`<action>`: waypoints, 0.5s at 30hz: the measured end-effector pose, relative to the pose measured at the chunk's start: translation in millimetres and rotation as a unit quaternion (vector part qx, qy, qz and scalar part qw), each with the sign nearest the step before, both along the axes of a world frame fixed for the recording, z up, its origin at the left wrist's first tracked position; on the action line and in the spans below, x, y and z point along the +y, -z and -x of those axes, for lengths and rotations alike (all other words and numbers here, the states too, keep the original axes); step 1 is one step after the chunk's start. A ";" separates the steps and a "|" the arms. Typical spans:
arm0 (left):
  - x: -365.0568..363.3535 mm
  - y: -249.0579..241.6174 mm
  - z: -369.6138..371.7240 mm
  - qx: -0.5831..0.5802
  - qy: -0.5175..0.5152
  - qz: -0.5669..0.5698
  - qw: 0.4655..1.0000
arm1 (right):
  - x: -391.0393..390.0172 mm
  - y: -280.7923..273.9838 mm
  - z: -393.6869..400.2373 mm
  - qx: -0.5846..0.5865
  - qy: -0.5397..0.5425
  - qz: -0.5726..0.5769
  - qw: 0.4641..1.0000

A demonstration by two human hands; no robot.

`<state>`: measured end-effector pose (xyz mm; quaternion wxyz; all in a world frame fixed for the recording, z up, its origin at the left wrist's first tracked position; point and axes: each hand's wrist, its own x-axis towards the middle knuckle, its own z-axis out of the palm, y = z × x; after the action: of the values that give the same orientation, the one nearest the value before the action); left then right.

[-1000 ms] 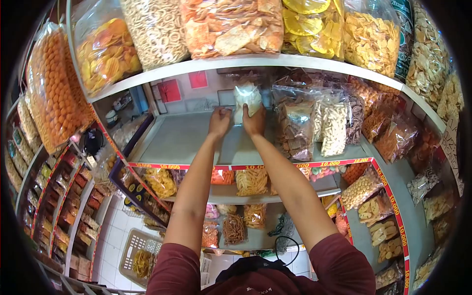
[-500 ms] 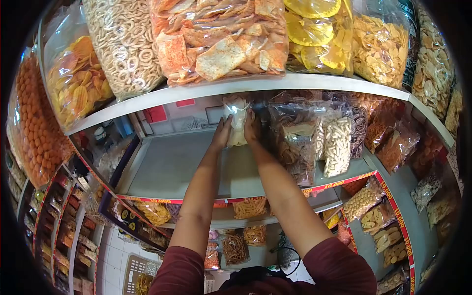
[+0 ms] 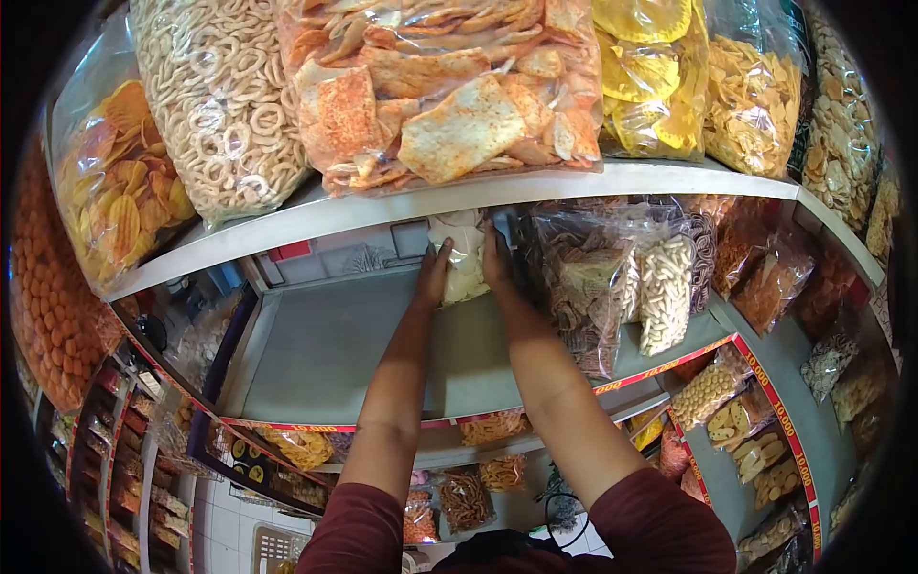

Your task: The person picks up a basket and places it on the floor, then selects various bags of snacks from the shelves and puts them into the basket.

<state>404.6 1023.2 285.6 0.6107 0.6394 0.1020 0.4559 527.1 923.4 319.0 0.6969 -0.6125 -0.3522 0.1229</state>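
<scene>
A clear bag of pale white crackers [image 3: 462, 256] stands upright at the back of the grey middle shelf [image 3: 335, 344]. My left hand [image 3: 433, 273] presses its left side and my right hand [image 3: 494, 258] presses its right side, so the bag sits gripped between both palms. Just right of it stand bags of brown chips [image 3: 574, 282] and white puffed sticks [image 3: 663, 287]. The top of the bag is hidden behind the upper shelf edge.
The upper shelf [image 3: 459, 196] carries large bags of ring crackers [image 3: 225, 105], orange square crackers [image 3: 445, 86] and yellow chips [image 3: 660, 77]. Lower shelves with red price strips [image 3: 755, 383] hold more snack bags. An aisle of packed racks [image 3: 124, 459] lies at lower left.
My head has moved closer and up, so the upper shelf fills more of the view. Both hands have pushed the cracker bag deeper toward the back of the shelf.
</scene>
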 end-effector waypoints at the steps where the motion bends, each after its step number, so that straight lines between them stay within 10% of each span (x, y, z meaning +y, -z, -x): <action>1: -4.1 -1.7 3.4 0.000 -0.004 0.016 1.000 | -3.9 -3.3 4.7 0.002 -0.008 0.012 1.000; 15: -49.9 -64.6 121.7 -0.038 -0.064 0.001 0.997 | 13.0 -24.4 69.3 -0.106 -0.182 -0.041 0.977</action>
<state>282.9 973.3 350.2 0.5845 0.6131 0.1201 0.5178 457.8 936.4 343.4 0.6460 -0.5183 -0.5348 0.1673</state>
